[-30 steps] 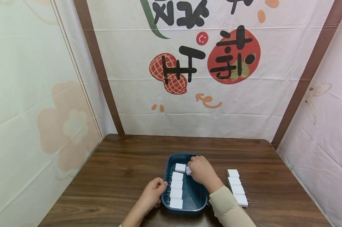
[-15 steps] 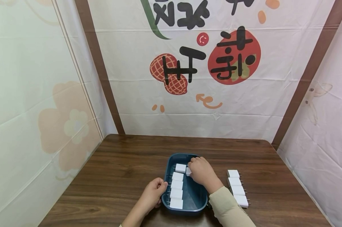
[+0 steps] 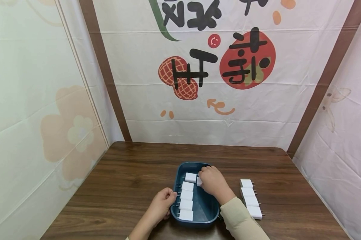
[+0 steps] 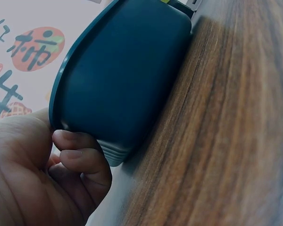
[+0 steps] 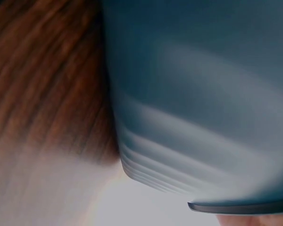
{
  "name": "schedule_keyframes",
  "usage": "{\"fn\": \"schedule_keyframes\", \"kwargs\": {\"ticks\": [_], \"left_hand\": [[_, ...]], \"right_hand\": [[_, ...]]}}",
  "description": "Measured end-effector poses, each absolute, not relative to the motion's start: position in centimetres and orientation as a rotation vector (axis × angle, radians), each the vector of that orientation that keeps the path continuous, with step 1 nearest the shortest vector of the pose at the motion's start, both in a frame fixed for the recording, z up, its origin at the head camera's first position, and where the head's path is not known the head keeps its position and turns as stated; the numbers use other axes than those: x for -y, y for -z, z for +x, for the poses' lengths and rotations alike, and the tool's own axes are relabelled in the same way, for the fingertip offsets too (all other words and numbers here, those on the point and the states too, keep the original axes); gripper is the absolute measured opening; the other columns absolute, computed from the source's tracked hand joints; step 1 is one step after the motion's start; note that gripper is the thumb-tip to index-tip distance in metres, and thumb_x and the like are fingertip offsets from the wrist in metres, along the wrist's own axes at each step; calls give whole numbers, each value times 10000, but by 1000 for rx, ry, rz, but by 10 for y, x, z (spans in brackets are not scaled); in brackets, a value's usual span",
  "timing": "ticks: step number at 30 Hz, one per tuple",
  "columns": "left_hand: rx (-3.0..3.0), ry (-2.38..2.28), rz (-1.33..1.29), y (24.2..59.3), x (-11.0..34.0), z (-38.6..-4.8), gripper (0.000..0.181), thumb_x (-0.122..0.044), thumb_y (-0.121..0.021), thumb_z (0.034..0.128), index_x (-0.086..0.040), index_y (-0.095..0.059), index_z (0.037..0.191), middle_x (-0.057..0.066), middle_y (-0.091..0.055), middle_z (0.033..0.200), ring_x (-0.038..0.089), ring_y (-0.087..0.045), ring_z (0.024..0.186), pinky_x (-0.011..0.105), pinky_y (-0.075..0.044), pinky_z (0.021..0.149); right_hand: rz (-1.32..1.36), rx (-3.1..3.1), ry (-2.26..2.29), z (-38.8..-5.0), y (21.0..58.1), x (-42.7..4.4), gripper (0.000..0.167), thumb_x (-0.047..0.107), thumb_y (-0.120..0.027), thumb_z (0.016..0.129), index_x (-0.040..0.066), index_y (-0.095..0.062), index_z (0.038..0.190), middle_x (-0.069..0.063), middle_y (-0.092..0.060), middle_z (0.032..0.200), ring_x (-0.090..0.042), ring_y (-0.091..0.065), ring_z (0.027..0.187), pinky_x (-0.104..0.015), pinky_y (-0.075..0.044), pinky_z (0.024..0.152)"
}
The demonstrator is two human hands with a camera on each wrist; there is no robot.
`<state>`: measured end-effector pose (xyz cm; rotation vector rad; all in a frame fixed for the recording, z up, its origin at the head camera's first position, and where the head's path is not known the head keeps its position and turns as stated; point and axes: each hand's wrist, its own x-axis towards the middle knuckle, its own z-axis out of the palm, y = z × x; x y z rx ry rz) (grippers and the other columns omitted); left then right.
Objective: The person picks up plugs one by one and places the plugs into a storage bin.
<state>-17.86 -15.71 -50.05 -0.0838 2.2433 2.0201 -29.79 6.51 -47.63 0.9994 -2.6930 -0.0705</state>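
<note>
A dark blue plastic bin point(image 3: 205, 218) stands on the table, holding a column of several white charger plugs point(image 3: 186, 195) along its left side, prongs to the left. My left hand point(image 3: 161, 204) pinches the bin's left rim between thumb and curled fingers; the left wrist view shows this hand point(image 4: 52, 165) close against the bin's outer wall point(image 4: 122, 70). Reaching over the right rim, my right hand point(image 3: 212, 181) grips another white charger plug point(image 3: 199, 181) inside the bin, mostly hidden by the fingers. In the right wrist view, only fingertips point(image 5: 254, 220) show beyond the bin wall point(image 5: 193, 103).
To the right of the bin, several more white charger plugs point(image 3: 250, 196) lie in a row on the wooden table point(image 3: 132, 173), prongs to the right. A printed white curtain point(image 3: 198, 130) hangs behind the table's far edge.
</note>
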Motion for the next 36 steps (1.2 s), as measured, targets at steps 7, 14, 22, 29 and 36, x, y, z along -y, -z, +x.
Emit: {"fn": "schedule_keyframes", "kwargs": {"ticks": [7,14,22,29,36], "left_hand": [[-2249,-2021,-88,502,157,-178,260,-267,-573,1060,-48,-509,934,-26,-422,584,111,-364,420,228,-313,390],[-2256,-2008,-93,503,157,-178,262,-269,-569,1061,-42,-515,942,-26,-429,587,111,-373,427,226,-318,393],[-2241,-2018,-95,504,157,-178,248,-255,-554,1069,-43,-514,947,-19,-430,592,116,-374,426,232,-319,392],[-2260,-1996,-96,502,157,-179,265,-272,-561,1066,-39,-518,948,-17,-434,592,123,-380,428,234,-326,391],[-2256,-1998,-98,502,157,-180,267,-272,-573,1059,-36,-515,948,-26,-417,579,111,-358,416,222,-306,386]], "right_hand": [[1006,2708,51,-297,474,-66,280,229,-851,831,73,-781,1053,-52,-717,1001,-201,-655,930,-377,-548,880],[1023,2719,-30,-296,469,-67,306,248,-860,830,71,-769,1063,-43,-697,981,-185,-633,896,-390,-563,872],[1037,2700,-21,-292,457,-69,318,275,-855,843,80,-764,1078,-39,-702,1008,-183,-640,915,-383,-566,876],[1025,2701,-21,-288,443,-71,310,264,-855,846,78,-766,1078,-37,-703,1014,-185,-645,941,-390,-568,892],[1020,2706,-27,-287,433,-75,319,261,-846,854,78,-763,1101,-34,-695,1019,-175,-639,939,-383,-572,888]]}}
